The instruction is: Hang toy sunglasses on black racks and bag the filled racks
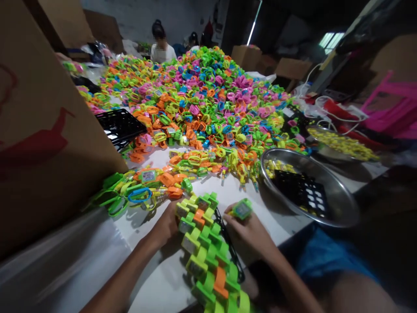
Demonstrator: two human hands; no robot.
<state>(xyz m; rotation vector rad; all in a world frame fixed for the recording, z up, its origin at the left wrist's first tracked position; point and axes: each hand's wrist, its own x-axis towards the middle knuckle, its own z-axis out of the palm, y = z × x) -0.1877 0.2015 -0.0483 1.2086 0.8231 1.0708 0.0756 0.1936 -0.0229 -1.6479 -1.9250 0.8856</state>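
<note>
A black perforated tray (233,252) stands in front of me, its left side packed with rows of green, yellow and orange toy watches (203,239). My left hand (170,222) is closed at the tray's far left end, its fingertips hidden behind the watches. To the right of the tray, my right hand (244,226) grips a green toy watch (243,209) with a grey face. More toy watches (143,187) with colourful straps lie beyond my left hand on the white tabletop (146,282).
A big heap of toy watches (202,95) covers the table's far part. A metal basin (339,204) at right holds a black tray and small yellow pieces; another basin (345,145) sits behind it. A cardboard box (48,130) blocks the left. A person (163,52) sits beyond the heap.
</note>
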